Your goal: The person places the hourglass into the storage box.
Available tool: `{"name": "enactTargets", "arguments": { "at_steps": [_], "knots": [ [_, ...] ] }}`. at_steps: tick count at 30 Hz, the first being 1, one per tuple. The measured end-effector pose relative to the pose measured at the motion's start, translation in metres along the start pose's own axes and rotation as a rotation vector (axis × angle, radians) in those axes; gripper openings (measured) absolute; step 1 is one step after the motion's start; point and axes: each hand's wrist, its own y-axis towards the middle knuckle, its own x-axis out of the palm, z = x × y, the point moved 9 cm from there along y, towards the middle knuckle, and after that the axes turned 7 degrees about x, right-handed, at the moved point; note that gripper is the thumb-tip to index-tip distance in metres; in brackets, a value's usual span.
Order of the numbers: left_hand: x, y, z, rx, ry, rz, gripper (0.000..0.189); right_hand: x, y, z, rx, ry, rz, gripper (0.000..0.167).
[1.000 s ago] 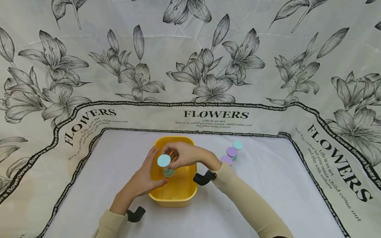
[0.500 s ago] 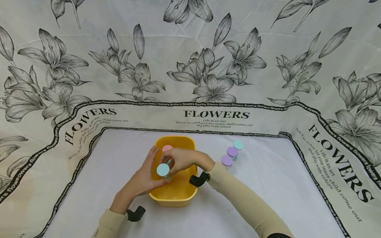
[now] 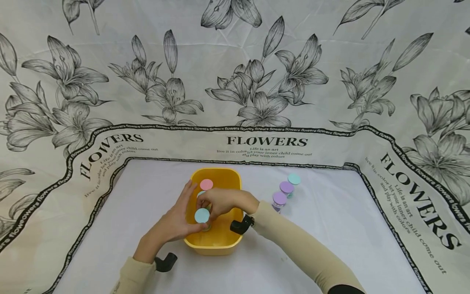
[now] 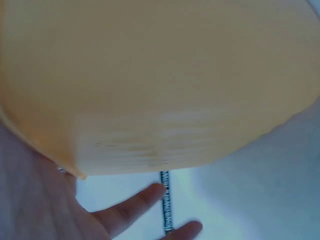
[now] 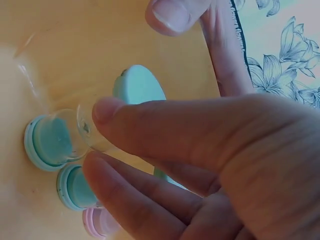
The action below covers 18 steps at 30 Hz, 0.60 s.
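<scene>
A yellow plastic tub [image 3: 220, 241] stands on the white cloth. My left hand [image 3: 175, 218] holds its left side, the thumb over the rim inside and the fingers along the outer wall; in the left wrist view those fingers [image 4: 132, 207] stretch out below the wall. My right hand [image 3: 224, 200] is down in the tub, pinching a clear-waisted sand timer [image 5: 135, 82] with light teal caps between thumb and fingertips. It stands upright, right by the left thumb. Behind it are another teal timer [image 5: 77, 187] and a pink-capped timer [image 3: 206, 185], partly hidden by the right hand.
Right of the tub, on the cloth, several more sand timers form a row: two with purple caps [image 3: 279, 198] and teal ones, the farthest a teal-capped timer [image 3: 293, 179]. A flower-printed cloth [image 3: 264, 81] hangs behind the table and at both sides.
My right hand has moved down and toward me in the tub with the teal timer, uncovering the pink timer and part of another teal one. The left hand stays at the tub's left side.
</scene>
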Motion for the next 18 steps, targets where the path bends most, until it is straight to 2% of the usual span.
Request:
{"name": "enactTargets", "arguments": {
  "at_steps": [5,8,12,18],
  "knots": [
    [-0.0028,-0.0031,0.0030,-0.013,0.130,-0.037,0.117,-0.0003,0.0023,-0.0003,0.029,-0.028,0.019,0.040],
    [-0.0054,-0.0055,0.0069,0.001,0.171,-0.040,0.116,-0.0009,0.0036,0.0013,0.056,0.008,0.031,0.032],
    [-0.0060,-0.0056,0.0103,0.028,0.171,-0.037,0.117,-0.0036,0.0038,0.0024,0.080,0.046,0.051,0.025],
    [-0.0002,-0.0057,0.0056,0.016,0.129,-0.054,0.117,0.0001,0.0003,0.0048,0.110,0.013,0.029,0.040]
  ]
}}
